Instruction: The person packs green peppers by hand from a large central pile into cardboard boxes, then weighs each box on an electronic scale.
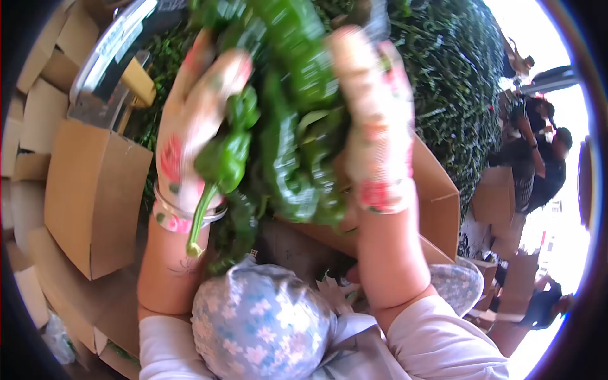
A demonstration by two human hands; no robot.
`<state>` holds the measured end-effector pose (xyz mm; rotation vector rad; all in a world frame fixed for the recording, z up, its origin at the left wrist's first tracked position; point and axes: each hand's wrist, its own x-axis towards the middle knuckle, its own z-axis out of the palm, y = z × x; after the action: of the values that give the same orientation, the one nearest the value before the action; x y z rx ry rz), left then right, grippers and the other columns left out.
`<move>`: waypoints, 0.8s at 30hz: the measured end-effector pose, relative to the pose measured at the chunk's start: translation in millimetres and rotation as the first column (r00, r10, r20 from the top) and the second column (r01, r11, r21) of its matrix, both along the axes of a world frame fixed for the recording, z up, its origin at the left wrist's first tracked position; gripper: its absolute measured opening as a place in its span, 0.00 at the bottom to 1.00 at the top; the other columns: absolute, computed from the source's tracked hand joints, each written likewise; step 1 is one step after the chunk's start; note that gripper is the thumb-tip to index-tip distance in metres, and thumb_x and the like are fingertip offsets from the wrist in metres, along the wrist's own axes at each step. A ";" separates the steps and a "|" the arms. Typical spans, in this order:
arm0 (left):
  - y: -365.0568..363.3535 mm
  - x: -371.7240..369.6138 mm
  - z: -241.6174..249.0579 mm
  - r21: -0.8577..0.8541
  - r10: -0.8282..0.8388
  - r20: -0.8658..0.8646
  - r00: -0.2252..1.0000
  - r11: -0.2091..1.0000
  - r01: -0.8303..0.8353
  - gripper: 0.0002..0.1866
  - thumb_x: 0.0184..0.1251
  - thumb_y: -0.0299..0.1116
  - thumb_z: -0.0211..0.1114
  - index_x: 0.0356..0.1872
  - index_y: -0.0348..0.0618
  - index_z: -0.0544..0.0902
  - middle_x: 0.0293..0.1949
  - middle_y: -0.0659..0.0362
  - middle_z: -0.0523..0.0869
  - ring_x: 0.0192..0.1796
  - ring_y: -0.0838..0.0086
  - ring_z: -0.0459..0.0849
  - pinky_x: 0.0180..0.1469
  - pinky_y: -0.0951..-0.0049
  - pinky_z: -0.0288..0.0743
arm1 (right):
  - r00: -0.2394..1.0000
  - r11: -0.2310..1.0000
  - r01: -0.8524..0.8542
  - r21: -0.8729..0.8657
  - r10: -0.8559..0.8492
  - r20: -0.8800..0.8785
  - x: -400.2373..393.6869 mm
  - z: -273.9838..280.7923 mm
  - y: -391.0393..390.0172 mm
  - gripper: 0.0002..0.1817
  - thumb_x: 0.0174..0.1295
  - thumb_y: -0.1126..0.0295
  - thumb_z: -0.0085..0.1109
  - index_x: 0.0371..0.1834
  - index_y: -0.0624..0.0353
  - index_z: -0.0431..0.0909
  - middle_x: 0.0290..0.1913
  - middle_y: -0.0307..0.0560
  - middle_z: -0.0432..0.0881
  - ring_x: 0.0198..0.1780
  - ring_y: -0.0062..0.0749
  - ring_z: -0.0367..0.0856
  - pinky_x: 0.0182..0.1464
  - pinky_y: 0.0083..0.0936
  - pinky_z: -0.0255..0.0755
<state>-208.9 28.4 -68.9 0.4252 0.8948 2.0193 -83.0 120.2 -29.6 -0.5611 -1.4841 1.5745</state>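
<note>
A bunch of long, wrinkled green peppers [288,149] is held up between my two hands, blurred at the top by motion. My left hand [196,120], in a pale glove with red flowers, presses on the bunch from the left. One pepper [225,158] hangs by that hand with its thick stem pointing down. On the opposite side, my right hand [377,120], gloved alike, closes against the peppers; its fingertips are smeared. Below and behind the bunch, an open cardboard box [437,196] is partly hidden by my right arm.
A large heap of green peppers [449,82] fills the back. Cardboard boxes [92,196] crowd the left, beneath a shiny metal-edged object [111,54]. Floral fabric [263,323] bulges up close in front of me. Several people [544,158] are among boxes at the right.
</note>
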 end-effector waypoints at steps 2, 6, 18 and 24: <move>30.4 28.0 41.6 0.301 -0.024 -0.454 0.891 0.937 0.178 0.32 0.63 0.41 0.62 0.65 0.35 0.64 0.54 0.56 0.77 0.53 0.75 0.78 0.56 0.74 0.72 | 0.993 0.980 0.120 0.158 -0.120 -0.010 36.1 39.7 8.7 0.25 0.68 0.53 0.48 0.56 0.64 0.72 0.49 0.46 0.81 0.43 0.27 0.81 0.46 0.24 0.76; 94.1 103.1 83.4 0.340 -0.268 -0.513 0.815 0.809 0.480 0.33 0.59 0.42 0.67 0.61 0.33 0.66 0.52 0.58 0.78 0.51 0.76 0.78 0.54 0.76 0.72 | 0.951 0.971 0.227 -0.073 -0.237 -0.200 121.8 73.3 39.6 0.20 0.67 0.57 0.51 0.51 0.62 0.75 0.44 0.47 0.82 0.42 0.29 0.82 0.45 0.25 0.77; 80.4 136.8 51.2 -0.689 -0.894 -0.228 0.386 0.429 0.584 0.17 0.72 0.41 0.50 0.46 0.38 0.79 0.52 0.52 0.80 0.56 0.72 0.77 0.54 0.68 0.73 | 0.416 0.960 0.070 0.271 -0.275 0.867 299.2 0.6 7.0 0.28 0.58 0.56 0.61 0.56 0.64 0.72 0.47 0.52 0.81 0.48 0.34 0.81 0.51 0.26 0.73; 30.4 93.6 140.8 -0.201 -0.663 -0.351 0.661 0.743 0.638 0.21 0.74 0.45 0.45 0.41 0.37 0.78 0.44 0.49 0.83 0.46 0.60 0.83 0.49 0.66 0.77 | 0.958 0.967 -0.099 0.236 0.028 0.284 204.7 37.9 -35.5 0.39 0.50 0.67 0.72 0.65 0.65 0.63 0.53 0.54 0.77 0.37 0.25 0.79 0.41 0.23 0.75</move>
<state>-115.3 58.8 71.9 1.0051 0.8726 1.2397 121.7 84.7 8.3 -0.6121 -1.8982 1.3690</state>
